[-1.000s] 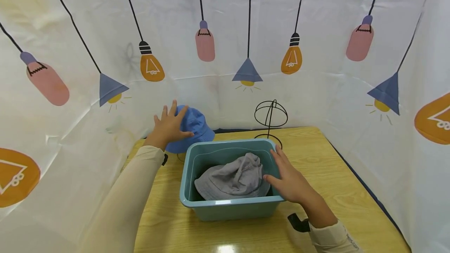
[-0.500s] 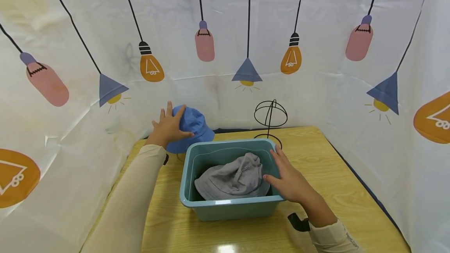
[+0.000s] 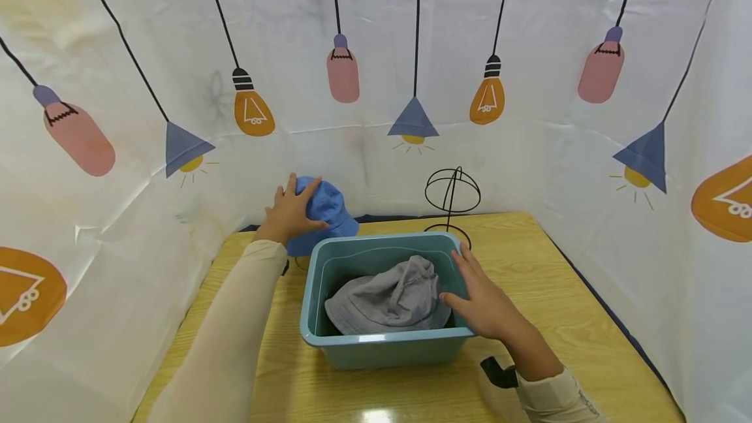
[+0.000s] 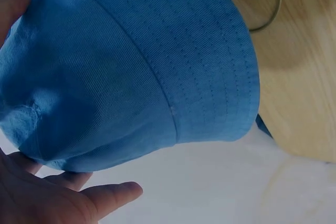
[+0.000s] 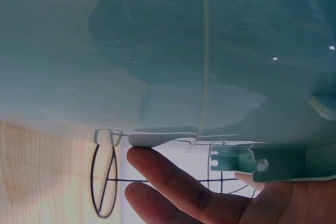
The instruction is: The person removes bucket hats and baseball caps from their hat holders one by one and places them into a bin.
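A blue bucket hat (image 3: 330, 207) sits at the back left of the table, its crown facing up. My left hand (image 3: 288, 215) is at the crown with fingers spread; in the left wrist view, the thumb (image 4: 14, 4) and other fingers (image 4: 113, 198) lie on opposite sides of the blue hat (image 4: 131, 72). A teal plastic bin (image 3: 399, 349) stands mid-table with a grey bucket hat (image 3: 390, 299) inside. My right hand (image 3: 484, 302) holds the bin's right rim, thumb inside and fingers along the outer wall, as the right wrist view of the bin (image 5: 152, 61) also shows.
Behind the bin stands a black wire hat stand (image 3: 452, 191). Part of another wire base (image 3: 301, 262) shows under the blue hat. The wooden table (image 3: 564, 305) is bordered by a white sheet (image 3: 376, 168) printed with hanging lamps.
My left hand has moved slightly right and closer against the blue hat's crown. The right hand, the bin and the grey hat stay where they were.
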Demonstrator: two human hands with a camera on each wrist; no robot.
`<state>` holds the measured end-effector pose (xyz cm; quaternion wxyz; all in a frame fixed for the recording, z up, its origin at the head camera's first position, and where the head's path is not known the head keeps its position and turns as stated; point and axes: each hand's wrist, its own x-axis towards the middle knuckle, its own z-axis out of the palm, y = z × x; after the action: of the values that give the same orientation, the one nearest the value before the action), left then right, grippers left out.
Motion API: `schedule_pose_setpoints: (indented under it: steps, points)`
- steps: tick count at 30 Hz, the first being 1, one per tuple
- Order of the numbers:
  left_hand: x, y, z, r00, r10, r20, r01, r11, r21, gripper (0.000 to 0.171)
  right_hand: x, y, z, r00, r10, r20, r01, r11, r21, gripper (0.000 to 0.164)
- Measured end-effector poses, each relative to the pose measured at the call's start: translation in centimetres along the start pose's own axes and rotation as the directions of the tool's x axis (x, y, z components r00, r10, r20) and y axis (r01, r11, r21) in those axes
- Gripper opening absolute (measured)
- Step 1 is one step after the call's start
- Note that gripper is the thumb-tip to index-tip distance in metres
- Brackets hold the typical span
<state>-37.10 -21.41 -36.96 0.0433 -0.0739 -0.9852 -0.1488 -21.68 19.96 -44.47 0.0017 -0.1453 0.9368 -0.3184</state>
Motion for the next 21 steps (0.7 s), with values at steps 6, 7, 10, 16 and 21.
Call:
schedule_pose_setpoints:
  steps: [6, 7, 10, 16, 21]
  points:
    - [0.27, -0.06, 0.36, 1.0, 0.009, -0.008, -0.009, 1.0, -0.019, 0.112, -0.01, 0.13, -0.02, 1.0, -0.005, -0.003, 0.005, 1.0, 0.003, 0.089]
    - [0.29, -0.09, 0.38, 1.0, 0.013, -0.01, -0.013, 1.0, -0.02, 0.112, -0.02, 0.14, -0.01, 1.0, -0.005, -0.002, 0.005, 1.0, 0.002, 0.089]
    - [0.39, -0.14, 0.43, 0.999, 0.033, -0.021, -0.033, 0.999, -0.019, 0.114, -0.02, 0.17, -0.01, 1.0, -0.003, 0.0, 0.003, 1.0, 0.0, 0.088]
    - [0.49, -0.11, 0.24, 0.997, 0.068, -0.039, -0.068, 0.998, -0.007, 0.117, 0.04, 0.14, -0.04, 1.0, -0.006, 0.001, 0.006, 1.0, 0.002, 0.087]
    - [0.56, -0.06, 0.02, 0.997, 0.074, -0.034, -0.074, 0.997, -0.003, 0.119, 0.05, 0.12, -0.05, 1.0, -0.005, 0.0, 0.005, 1.0, -0.001, 0.087]
